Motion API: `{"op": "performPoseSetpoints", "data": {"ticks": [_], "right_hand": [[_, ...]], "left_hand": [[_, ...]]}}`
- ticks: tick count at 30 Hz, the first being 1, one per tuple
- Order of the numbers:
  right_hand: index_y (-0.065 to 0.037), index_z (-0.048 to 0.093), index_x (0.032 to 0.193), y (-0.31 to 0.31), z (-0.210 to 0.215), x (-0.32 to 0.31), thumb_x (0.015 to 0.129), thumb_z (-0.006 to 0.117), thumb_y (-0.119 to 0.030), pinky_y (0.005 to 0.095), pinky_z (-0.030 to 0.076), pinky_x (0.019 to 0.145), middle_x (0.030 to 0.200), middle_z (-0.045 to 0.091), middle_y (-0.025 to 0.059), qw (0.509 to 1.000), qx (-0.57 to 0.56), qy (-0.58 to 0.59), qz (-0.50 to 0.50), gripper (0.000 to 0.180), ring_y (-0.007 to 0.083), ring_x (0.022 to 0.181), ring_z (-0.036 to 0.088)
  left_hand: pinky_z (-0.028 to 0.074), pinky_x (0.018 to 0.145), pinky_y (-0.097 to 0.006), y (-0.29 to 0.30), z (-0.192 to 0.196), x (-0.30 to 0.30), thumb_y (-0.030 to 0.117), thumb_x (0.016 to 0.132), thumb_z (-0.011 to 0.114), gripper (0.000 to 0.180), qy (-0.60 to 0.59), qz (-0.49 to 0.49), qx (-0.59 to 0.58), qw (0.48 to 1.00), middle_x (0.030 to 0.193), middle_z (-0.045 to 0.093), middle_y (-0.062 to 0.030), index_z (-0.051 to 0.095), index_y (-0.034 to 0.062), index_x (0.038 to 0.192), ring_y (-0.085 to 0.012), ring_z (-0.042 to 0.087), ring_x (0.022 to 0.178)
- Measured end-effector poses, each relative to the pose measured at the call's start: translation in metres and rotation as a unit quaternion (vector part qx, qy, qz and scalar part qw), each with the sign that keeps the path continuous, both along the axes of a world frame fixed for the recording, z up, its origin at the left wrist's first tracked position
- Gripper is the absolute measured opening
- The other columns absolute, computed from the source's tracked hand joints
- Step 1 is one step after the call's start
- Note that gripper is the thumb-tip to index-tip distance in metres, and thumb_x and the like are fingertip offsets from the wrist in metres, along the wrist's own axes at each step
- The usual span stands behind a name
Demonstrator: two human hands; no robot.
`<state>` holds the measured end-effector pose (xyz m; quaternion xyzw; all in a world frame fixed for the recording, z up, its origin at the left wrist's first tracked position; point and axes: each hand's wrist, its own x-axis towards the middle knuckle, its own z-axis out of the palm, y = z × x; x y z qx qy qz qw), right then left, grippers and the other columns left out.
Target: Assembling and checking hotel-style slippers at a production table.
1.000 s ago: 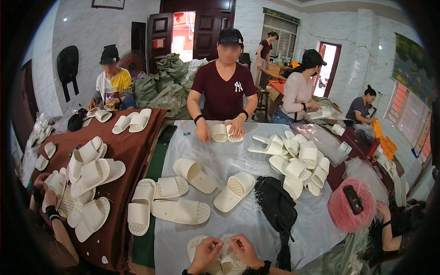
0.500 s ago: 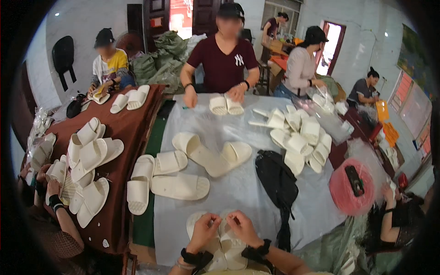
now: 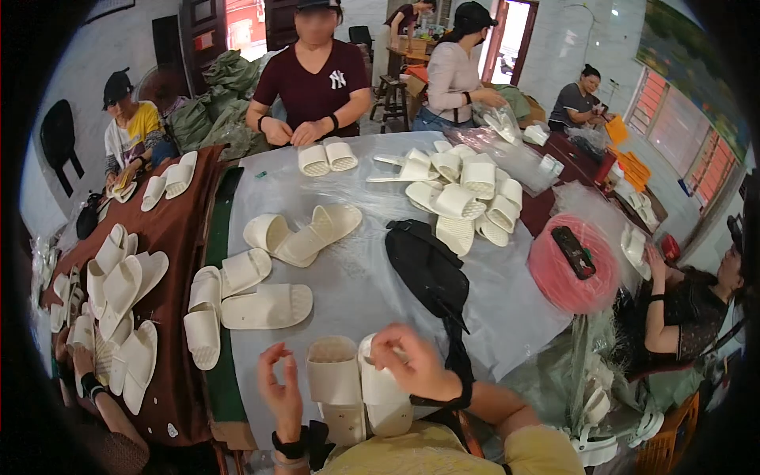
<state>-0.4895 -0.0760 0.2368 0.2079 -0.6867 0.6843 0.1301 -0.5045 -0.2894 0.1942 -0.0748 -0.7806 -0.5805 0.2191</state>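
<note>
While the right hand (image 3: 416, 360) grips one cream slipper (image 3: 381, 388), the left hand (image 3: 279, 393) has lifted off, open, so the pair (image 3: 356, 384) looks aligned.

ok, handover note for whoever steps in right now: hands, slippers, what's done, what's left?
Left hand: lifted, fingers loosely curled, holding nothing, just left of the pair of cream slippers.
Right hand: resting on top of the right slipper of that pair.
The pair lies side by side at the near edge of the plastic-covered table.
Done: those two slippers are set together.
Left: loose slippers mid-table and a heap of slippers on the far right. A black bag lies between.
</note>
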Motion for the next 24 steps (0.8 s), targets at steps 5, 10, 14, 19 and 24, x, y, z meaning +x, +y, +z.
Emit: {"op": "performPoseSetpoints", "data": {"ticks": [5,10,14,19,24], "right_hand": [[-0.002,0.045,0.093,0.075,0.098,-0.049,0.092,0.045,-0.008,0.0219,0.044,0.057,0.077,0.051,0.0031,0.986,-0.011,0.038,-0.162,0.006,0.0081,0.061,0.051],[-0.001,0.053,0.096,0.251,0.164,-0.118,0.088,0.053,-0.017,0.0283,0.045,0.066,0.084,0.058,0.0092,0.821,0.152,0.214,-0.507,0.018,0.0163,0.073,0.057],[-0.001,0.051,0.114,0.314,0.136,-0.104,0.086,0.056,-0.015,0.031,0.045,0.079,0.1,0.057,0.0115,0.633,0.359,0.275,-0.628,0.033,0.0227,0.088,0.055],[-0.001,0.053,0.11,0.207,0.09,-0.032,0.088,0.054,-0.012,0.0232,0.044,0.071,0.102,0.054,0.0053,0.892,0.172,0.068,-0.413,0.025,0.0109,0.083,0.053],[-0.001,0.056,0.102,0.124,0.065,0.006,0.084,0.052,-0.001,0.0239,0.045,0.063,0.099,0.057,0.0077,0.943,0.261,-0.035,-0.204,0.018,0.0119,0.073,0.056]], "left_hand": [[0.042,0.073,-0.026,-0.023,-0.021,-0.005,0.008,0.087,0.054,0.014,-0.058,0.081,0.085,0.991,0.091,0.058,-0.0047,0.058,-0.001,0.096,-0.0117,0.052,0.081],[0.043,0.073,-0.026,-0.033,-0.021,-0.001,0.012,0.087,0.056,0.016,-0.139,0.079,-0.007,0.987,0.09,0.06,-0.007,0.059,0.0013,0.098,-0.0137,0.054,0.081],[0.044,0.076,-0.03,-0.052,-0.05,-0.006,0.014,0.084,0.059,0.021,-0.148,0.101,-0.03,0.983,0.094,0.061,-0.0098,0.058,0.0027,0.102,-0.0186,0.056,0.087],[0.039,0.086,-0.039,-0.064,-0.051,-0.016,0.009,0.079,0.06,0.036,-0.075,0.141,-0.181,0.97,0.103,0.054,-0.0149,0.051,0.0024,0.113,-0.0299,0.05,0.099],[0.036,0.09,-0.043,-0.077,-0.031,-0.043,0.007,0.073,0.063,0.052,0.04,0.237,-0.327,0.914,0.111,0.049,-0.0195,0.045,0.0011,0.122,-0.0372,0.046,0.104]]}}
